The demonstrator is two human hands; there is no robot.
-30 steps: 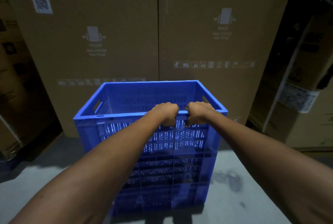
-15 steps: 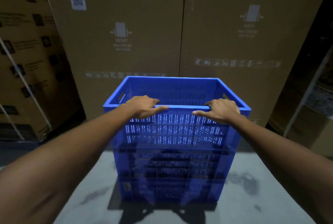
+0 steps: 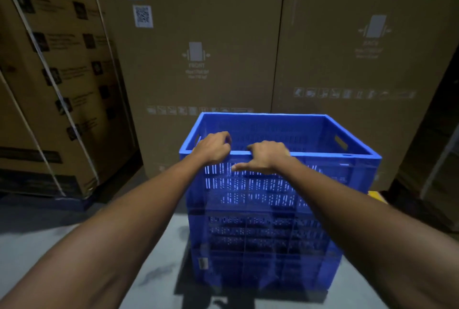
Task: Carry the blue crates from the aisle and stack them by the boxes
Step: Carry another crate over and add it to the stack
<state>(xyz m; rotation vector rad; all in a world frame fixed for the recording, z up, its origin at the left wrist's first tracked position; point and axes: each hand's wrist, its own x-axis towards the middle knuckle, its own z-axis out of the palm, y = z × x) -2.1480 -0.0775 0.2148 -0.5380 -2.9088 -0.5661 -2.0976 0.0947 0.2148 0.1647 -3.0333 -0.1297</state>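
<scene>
A stack of blue slotted crates [image 3: 270, 231] stands on the grey floor, right in front of tall cardboard boxes [image 3: 211, 43]. The top crate [image 3: 347, 159] is open and looks empty inside. My left hand [image 3: 213, 147] curls over the near rim towards its left corner. My right hand [image 3: 267, 157] grips the same rim just to the right, fingers hooked inside and thumb lying along the outer face. Both forearms reach in from the bottom of the view.
Strapped cardboard boxes [image 3: 62, 90] on a low pallet stand at the left. A second tall carton [image 3: 367, 60] backs the crates on the right, with a dark gap beyond it. A small yellow object [image 3: 376, 196] shows behind the stack's right side. Grey floor [image 3: 62, 241] lies at the left.
My hands spread apart along the rim, then came close together again towards its left end. The view has swung left, so the crate stack now sits further right.
</scene>
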